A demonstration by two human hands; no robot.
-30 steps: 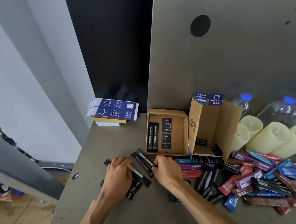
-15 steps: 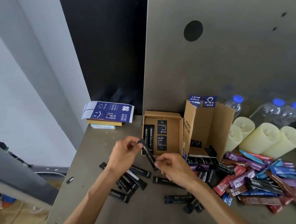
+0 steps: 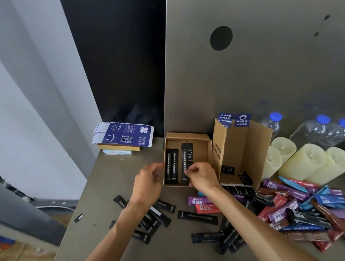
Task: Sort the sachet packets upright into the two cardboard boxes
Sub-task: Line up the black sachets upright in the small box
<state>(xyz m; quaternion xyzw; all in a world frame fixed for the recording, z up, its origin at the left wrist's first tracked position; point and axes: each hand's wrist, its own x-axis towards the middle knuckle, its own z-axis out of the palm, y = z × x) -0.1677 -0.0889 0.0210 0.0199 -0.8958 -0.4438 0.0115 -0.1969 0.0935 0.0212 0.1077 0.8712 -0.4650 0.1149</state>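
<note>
A low cardboard box [image 3: 187, 136] lies open on the table with two black sachets [image 3: 171, 165] side by side at its left. My right hand [image 3: 202, 175] pinches a third black sachet [image 3: 184, 161] inside the box, to the right of those two. My left hand [image 3: 148, 183] hovers just left of the box's front corner, blurred, fingers apart, holding nothing. A taller cardboard box [image 3: 239, 146] stands open right of the low one. Several black sachets [image 3: 197, 217] lie loose on the table below my hands. A pile of coloured sachets [image 3: 304, 207] spreads to the right.
A stack of books with a blue leaflet [image 3: 122, 136] sits at the back left. Pale candles [image 3: 307, 160] and water bottles [image 3: 317, 131] stand at the back right. A grey panel [image 3: 252, 64] rises behind the boxes. The table's left edge [image 3: 82, 195] drops to the floor.
Both hands rose from the loose sachets with one black sachet. My right hand carried it into the low box; my left hand let go and drew back.
</note>
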